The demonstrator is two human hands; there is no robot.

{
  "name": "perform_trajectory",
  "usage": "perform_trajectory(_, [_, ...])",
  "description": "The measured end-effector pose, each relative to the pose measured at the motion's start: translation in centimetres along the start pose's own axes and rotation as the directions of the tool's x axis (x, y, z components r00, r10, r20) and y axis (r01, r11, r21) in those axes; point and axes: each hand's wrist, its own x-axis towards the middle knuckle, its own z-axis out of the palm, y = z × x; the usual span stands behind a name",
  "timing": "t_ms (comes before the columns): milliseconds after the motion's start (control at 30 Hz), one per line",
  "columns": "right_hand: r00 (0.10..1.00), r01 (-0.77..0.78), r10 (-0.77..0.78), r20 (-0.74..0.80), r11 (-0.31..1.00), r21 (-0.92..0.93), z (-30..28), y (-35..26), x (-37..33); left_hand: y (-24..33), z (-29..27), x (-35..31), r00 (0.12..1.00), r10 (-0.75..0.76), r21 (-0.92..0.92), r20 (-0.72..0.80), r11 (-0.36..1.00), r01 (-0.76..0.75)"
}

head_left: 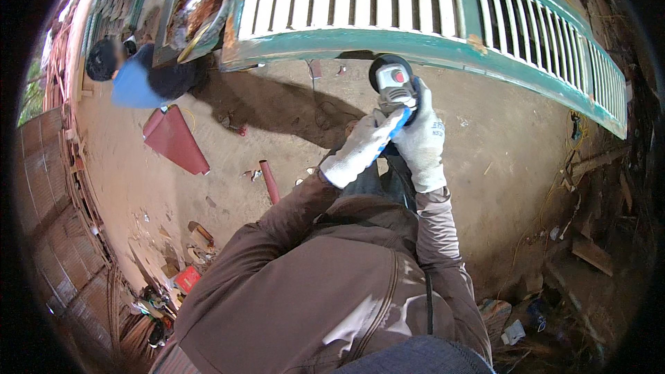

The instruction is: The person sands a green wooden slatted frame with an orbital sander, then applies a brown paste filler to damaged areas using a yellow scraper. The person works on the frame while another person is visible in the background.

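An angle grinder [393, 90] with a silver gear head, a red button and a dark round disc is held out in front of me. My right hand [424, 142], in a whitish work glove, wraps round the right side of its body. My left hand [364, 145], gloved the same with blue on the palm side, closes on the body from the left; its fingertips are partly hidden. Just beyond the disc runs the near edge of a long green slatted wooden frame [305, 47] with white slats. Whether the disc touches that edge cannot be told.
A person in a blue top [135, 83] is at the far left, beside a tray-like container [208, 45]. On the floor lie a dark red sheet [176, 140] and a red roll [269, 181]. Wood scraps [592, 255] and a yellow cord [551, 180] are along the right.
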Motion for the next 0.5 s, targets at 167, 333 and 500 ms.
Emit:
perform_trajectory(167, [0.990,-0.046,0.050,-0.133,0.998,0.034,-6.6,4.2,0.4,-1.3,7.7,4.0,0.944,0.293,0.041,0.150,0.952,-0.302])
perform_trajectory(333, [0.964,-0.017,0.039,-0.264,0.996,0.085,-12.3,11.4,1.1,-3.6,16.1,10.2,0.364,0.822,0.590,0.438,0.042,-0.806])
perform_trajectory(500, [0.920,-0.121,0.132,-0.368,0.991,0.053,-16.0,14.8,0.2,-2.9,21.2,10.7,0.587,0.642,0.634,0.493,0.196,-0.748])
